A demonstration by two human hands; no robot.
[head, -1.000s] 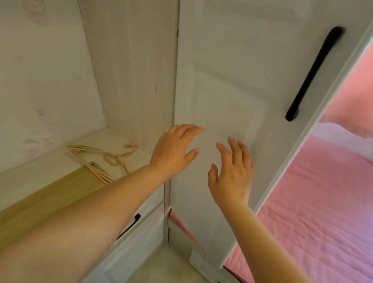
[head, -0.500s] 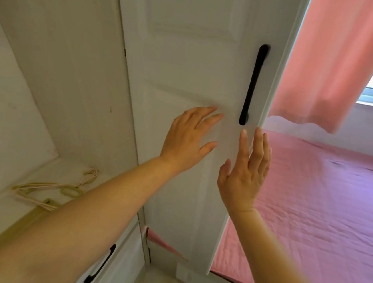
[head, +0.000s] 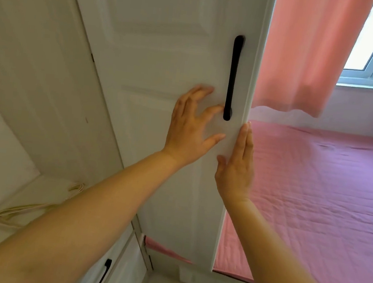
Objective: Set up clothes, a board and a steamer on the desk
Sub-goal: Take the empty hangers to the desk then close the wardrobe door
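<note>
From the head view I judged the step in hand to be opening the tall white panelled wardrobe door (head: 156, 72), presumably to fetch what the task needs; no clothes, board or steamer showed anywhere, so I could not tell where they were. My left hand (head: 189, 130) lay spread over the door panel with its fingers loosely bent and holding nothing, their tips just left of the long black bar handle (head: 233, 77). My right hand (head: 236, 168) stood flat against the door's right edge, fingers straight and together, gripping nothing. To the right lay the pink quilted bed cover (head: 314, 191) under a salmon-pink curtain (head: 307, 50), and at the near left a beige coiled cord (head: 33, 210) sat on the pale wooden desk top (head: 12, 196). The next move, I reckoned, called for closing fingers round the handle and pulling. Compared with half a second earlier, both hands had risen towards the handle, the right one reaching the door's edge.
</note>
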